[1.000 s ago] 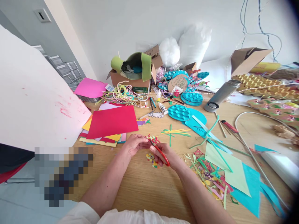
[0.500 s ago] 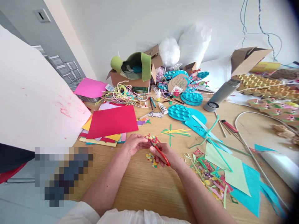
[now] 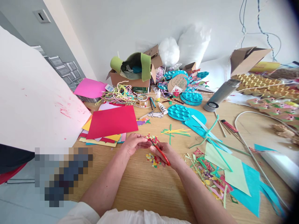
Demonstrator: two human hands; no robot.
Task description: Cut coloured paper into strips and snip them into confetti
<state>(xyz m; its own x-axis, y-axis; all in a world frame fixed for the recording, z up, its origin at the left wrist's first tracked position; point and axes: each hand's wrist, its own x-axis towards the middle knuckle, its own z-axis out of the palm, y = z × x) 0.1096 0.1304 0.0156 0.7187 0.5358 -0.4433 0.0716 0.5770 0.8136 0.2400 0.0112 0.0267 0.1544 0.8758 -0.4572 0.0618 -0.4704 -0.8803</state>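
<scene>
My right hand (image 3: 164,153) is wrapped round a pair of scissors with red handles (image 3: 161,152), the blades pointing up and left. Opposite the scissor tips, my left hand (image 3: 136,144) has its thumb and fingertips pinched together; whatever they hold is too small to make out. Just beyond the blades lies a heap of small red and yellow paper bits (image 3: 153,137). A second group of small round yellow, orange and green paper pieces (image 3: 151,159) lies on the wooden table between my hands, partly behind the right one.
Left of my hands lies a stack of coloured sheets topped by red paper (image 3: 114,122). On the right are paper scraps (image 3: 210,177) and a pale green sheet (image 3: 235,168). Farther back stand a grey flask (image 3: 221,95) and a cardboard box (image 3: 130,77).
Both hands and the scissors stay almost in the same place. The scissor blades look slightly more closed; nothing else visibly differs.
</scene>
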